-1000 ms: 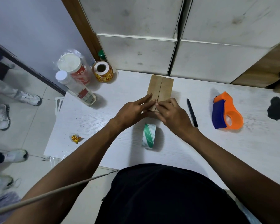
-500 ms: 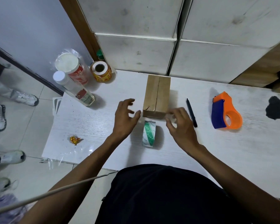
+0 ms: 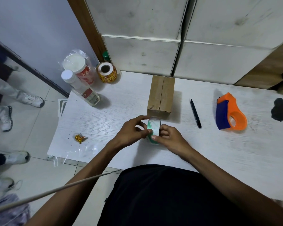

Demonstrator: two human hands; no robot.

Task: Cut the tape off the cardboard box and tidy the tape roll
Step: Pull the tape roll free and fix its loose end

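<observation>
A small brown cardboard box (image 3: 161, 95) stands on the white table (image 3: 219, 152), taped along its top seam. Just in front of it is a green-and-white tape roll (image 3: 153, 127) standing on edge. My left hand (image 3: 131, 132) pinches the roll from its left side. My right hand (image 3: 168, 139) grips it from the right, thumb pressed on its near edge. A thin strip of clear tape seems to run from the roll's top to the box's front face.
A black pen (image 3: 195, 113) lies right of the box, then an orange and blue tape dispenser (image 3: 229, 111) and a black lump (image 3: 281, 111). Back left stand a bottle (image 3: 80, 88), a wrapped cup (image 3: 79, 67) and a label roll (image 3: 106, 74). A yellow wrapper (image 3: 79, 138) lies near the left edge. Other people's shoes are on the floor at left.
Both hands left the box's front edge, drew back toward me and closed on the tape roll. The box and the other objects stayed put.
</observation>
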